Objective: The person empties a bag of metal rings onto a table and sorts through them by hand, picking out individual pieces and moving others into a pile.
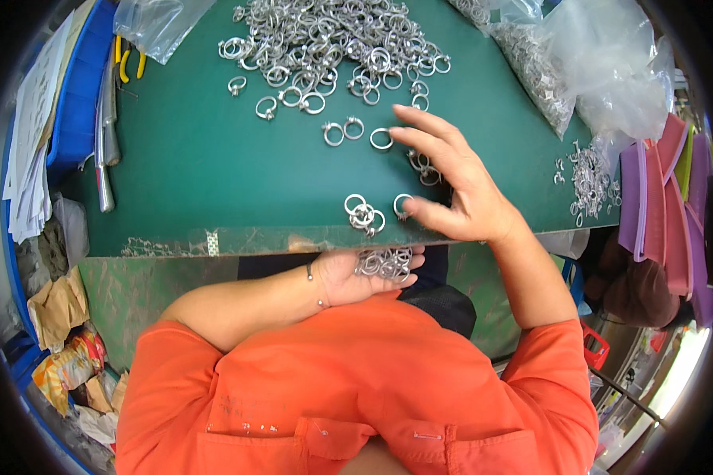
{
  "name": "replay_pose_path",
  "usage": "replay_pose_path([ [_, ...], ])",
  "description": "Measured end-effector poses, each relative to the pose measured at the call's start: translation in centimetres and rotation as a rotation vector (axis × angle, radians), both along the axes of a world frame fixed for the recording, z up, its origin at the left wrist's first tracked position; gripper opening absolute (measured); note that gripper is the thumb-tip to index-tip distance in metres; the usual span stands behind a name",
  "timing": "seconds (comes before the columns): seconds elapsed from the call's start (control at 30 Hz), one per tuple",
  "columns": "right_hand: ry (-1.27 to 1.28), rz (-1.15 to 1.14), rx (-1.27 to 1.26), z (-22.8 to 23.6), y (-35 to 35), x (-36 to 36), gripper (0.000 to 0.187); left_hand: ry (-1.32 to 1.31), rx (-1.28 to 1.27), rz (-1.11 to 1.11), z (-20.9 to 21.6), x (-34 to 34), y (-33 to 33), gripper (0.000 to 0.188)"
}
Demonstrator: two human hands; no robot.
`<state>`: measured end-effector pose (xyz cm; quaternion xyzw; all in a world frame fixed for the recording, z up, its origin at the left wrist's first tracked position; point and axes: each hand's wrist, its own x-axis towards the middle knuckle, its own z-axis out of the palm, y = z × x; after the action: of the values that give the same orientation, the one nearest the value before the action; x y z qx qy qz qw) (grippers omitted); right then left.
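Note:
Just below the table's front edge, my left hand (348, 279) is palm up and cups a small heap of silver-coloured metal rings (384, 264). Over the green tabletop, my right hand (459, 178) has its fingers spread. Its thumb tip is beside or touching a single ring (403, 206); I cannot tell which. Several more rings (425, 168) lie under the palm, partly hidden by the hand. Near the index and middle fingertips is a loose ring (381, 138). To the left of the thumb, a cluster of rings (364, 214) lies close to the table edge.
A large pile of rings (333, 47) covers the far middle of the green table (214, 158). Plastic bags of metal parts (535, 63) stand at the far right, near a smaller parts heap (590, 182). Yellow-handled pliers (127, 62) and a blue bin (79, 95) are at the left.

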<state>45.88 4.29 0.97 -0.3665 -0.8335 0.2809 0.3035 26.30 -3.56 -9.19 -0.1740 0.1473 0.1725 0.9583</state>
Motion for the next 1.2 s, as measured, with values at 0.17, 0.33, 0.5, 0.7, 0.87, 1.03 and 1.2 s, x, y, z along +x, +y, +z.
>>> replay_pose_path([
  [0.17,-0.052,-0.006,0.116,-1.5,0.1,-0.6,0.019,-0.008,0.026,-0.012,0.8,0.0,0.4,0.038],
  [0.33,-0.063,0.055,0.067,-0.8,-0.5,-0.8,0.025,-0.034,0.015,0.005,0.8,-0.1,0.4,0.037],
  [0.5,-0.080,0.165,0.022,-0.2,-1.7,-2.2,0.038,-0.010,-0.023,0.029,0.3,-0.2,0.1,0.032],
  [0.7,-0.095,0.143,0.058,-0.9,-1.8,-2.0,0.031,-0.009,0.018,-0.002,0.3,0.0,0.4,0.028],
  [0.87,-0.020,0.080,-0.011,-0.3,-1.9,-2.1,0.030,0.006,-0.015,0.016,0.2,-0.1,0.2,0.027],
  [1.03,-0.140,0.198,0.097,-0.1,-1.8,-3.0,0.037,-0.147,0.029,0.072,-0.5,0.0,0.0,0.038],
  [1.2,-0.093,-0.047,0.190,-0.9,-0.9,-4.4,0.035,-0.081,-0.013,0.022,0.1,0.1,0.0,0.038],
])
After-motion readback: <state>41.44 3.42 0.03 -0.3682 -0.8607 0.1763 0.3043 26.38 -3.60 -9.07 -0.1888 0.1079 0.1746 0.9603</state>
